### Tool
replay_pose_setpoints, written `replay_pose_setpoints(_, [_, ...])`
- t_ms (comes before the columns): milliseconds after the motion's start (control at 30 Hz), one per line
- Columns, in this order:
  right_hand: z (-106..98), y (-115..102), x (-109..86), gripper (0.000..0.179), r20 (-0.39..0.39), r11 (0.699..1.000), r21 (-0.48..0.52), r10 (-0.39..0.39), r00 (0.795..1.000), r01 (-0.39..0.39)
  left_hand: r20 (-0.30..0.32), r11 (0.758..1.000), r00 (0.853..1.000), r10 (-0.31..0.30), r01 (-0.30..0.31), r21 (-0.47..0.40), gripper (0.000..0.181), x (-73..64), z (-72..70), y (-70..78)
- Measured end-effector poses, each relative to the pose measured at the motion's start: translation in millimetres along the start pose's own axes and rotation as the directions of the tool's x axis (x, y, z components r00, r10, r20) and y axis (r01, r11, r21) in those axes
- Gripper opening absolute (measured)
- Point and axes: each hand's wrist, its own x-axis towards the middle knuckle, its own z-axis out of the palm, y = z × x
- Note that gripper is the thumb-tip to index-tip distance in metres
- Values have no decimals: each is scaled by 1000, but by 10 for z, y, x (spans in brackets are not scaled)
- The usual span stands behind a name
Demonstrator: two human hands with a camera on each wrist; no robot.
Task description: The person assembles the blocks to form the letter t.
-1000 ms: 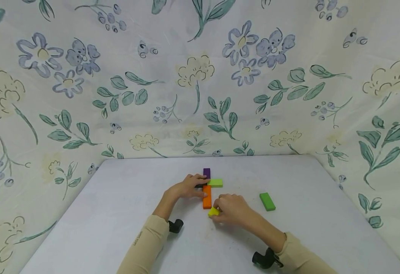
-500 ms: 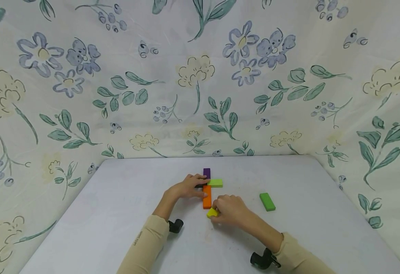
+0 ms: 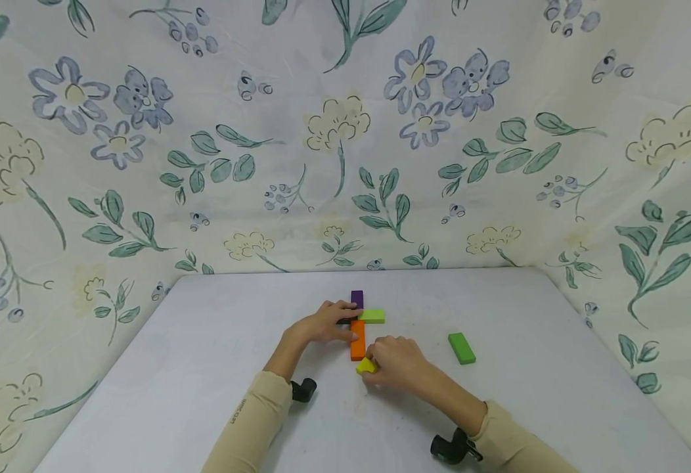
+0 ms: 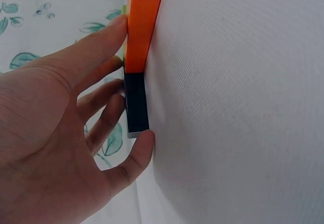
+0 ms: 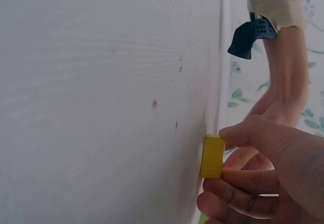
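Purple (image 3: pixel 357 298), black (image 4: pixel 136 102), lime (image 3: pixel 374 316) and orange (image 3: pixel 358 345) blocks lie together in a cross on the white table. My left hand (image 3: pixel 322 323) rests over the cross from the left. Its thumb lies against the orange block, and other fingertips touch the black block, whose end meets the little finger in the left wrist view. My right hand (image 3: pixel 401 362) pinches a yellow block (image 5: pixel 212 157) between thumb and fingers. That block sits close by the orange block's near end, partly hidden by the fingers in the head view.
A green block (image 3: pixel 462 348) lies alone to the right of my right hand. Black camera mounts (image 3: pixel 304 390) hang at both wrists, close over the table (image 3: pixel 203 394). A flower-printed cloth (image 3: pixel 298 217) stands behind the table.
My right hand has shifted slightly left with the yellow block, which now sits nearer beneath the orange block's near end. The left hand and the other blocks stay still.
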Motion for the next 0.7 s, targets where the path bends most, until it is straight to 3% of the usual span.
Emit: replay_pose_setpoints(700, [-3,-24,-2,29,-19,1000,-1,11,1000,-12,12,1000,1000,-6,6,1,60,-2,-14,9])
